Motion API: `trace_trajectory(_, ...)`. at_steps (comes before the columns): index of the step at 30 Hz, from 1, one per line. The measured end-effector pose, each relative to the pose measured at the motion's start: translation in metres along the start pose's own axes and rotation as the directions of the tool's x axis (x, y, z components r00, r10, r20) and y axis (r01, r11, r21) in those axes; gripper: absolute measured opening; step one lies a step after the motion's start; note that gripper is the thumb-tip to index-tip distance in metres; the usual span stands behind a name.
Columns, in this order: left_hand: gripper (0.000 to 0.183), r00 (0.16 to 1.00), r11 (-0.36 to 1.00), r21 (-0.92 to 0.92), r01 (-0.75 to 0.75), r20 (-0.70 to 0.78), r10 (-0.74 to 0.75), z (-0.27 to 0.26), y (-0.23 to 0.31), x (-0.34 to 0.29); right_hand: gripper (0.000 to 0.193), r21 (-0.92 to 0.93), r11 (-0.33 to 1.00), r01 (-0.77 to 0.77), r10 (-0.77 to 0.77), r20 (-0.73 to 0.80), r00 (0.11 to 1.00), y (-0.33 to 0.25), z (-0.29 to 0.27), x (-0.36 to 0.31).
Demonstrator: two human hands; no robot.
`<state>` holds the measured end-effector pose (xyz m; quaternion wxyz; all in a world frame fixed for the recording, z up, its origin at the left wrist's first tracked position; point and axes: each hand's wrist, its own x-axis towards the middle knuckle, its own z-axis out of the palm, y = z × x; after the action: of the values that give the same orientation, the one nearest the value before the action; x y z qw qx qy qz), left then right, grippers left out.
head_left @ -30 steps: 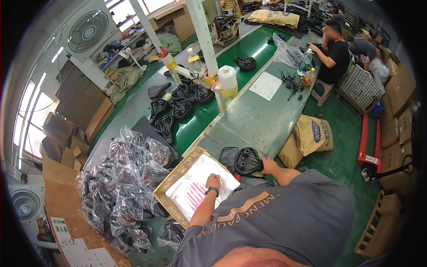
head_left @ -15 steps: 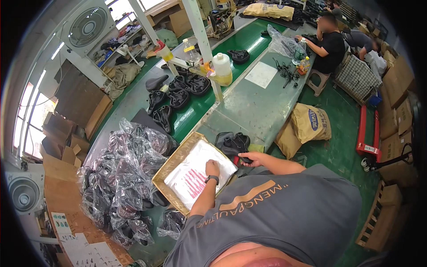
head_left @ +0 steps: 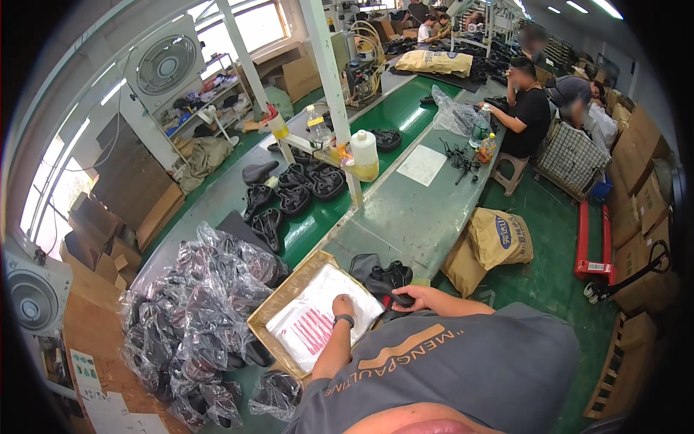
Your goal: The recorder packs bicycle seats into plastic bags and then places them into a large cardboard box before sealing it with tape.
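My right hand is closed around one end of a black bicycle saddle with a bit of red on it, held low just right of a shallow cardboard box. In the box lies a stack of white sheets, perhaps thin bags, with red print. My left hand, a dark band on its wrist, rests over the stack with its fingers curled down; the fingertips are hidden, and whether they pinch a sheet does not show. A dark flat piece lies behind the held saddle.
Plastic-wrapped saddles are heaped left of the box. Bare black saddles sit on the green belt beyond, near a white post with bottles. Paper sacks and a red pallet jack stand right. A seated person is farther along.
The view has tipped upward, so everything sits lower in the picture. My right hand and the saddle have come slightly nearer to me. The left hand stays over the white stack.
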<state>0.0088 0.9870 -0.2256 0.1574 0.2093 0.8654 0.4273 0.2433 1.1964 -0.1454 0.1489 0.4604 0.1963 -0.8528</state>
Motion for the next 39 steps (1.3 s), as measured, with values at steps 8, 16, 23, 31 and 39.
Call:
trace_trajectory(8, 0.027, 0.926, 0.803, -0.509, 0.311, -0.027, -0.376, -0.027, 0.007, -0.007, 0.035, -0.149, 0.968, 0.200, -0.195, 0.049, 0.980, -0.020, 0.031, -0.013)
trace_trajectory(16, 0.014, 0.902, 0.575, -0.706, 0.413, 0.228, -0.367, -0.118, 0.037, -0.057, 0.058, -0.176, 0.883, 0.434, -0.347, 0.379, 0.858, -0.009, 0.128, -0.071)
trace_trajectory(23, 0.009, 0.948, 0.717, -0.628, 0.304, 0.128, -0.290, -0.156, 0.052, -0.102, 0.055, -0.347, 0.917, 0.198, 0.076, 0.637, 0.767, 0.009, 0.222, -0.052)
trace_trajectory(31, 0.014, 0.934, 0.696, -0.624, 0.356, 0.222, -0.279, -0.196, 0.055, -0.156, 0.044, -0.555, 0.797, 0.238, 0.207, 0.622, 0.755, 0.046, 0.249, -0.039)
trace_trajectory(39, 0.021, 0.928, 0.329, -0.868, 0.373, 0.343, -0.145, -0.221, 0.047, -0.186, 0.047, -0.457, 0.872, 0.175, 0.145, 0.582, 0.800, 0.033, 0.231, -0.075)
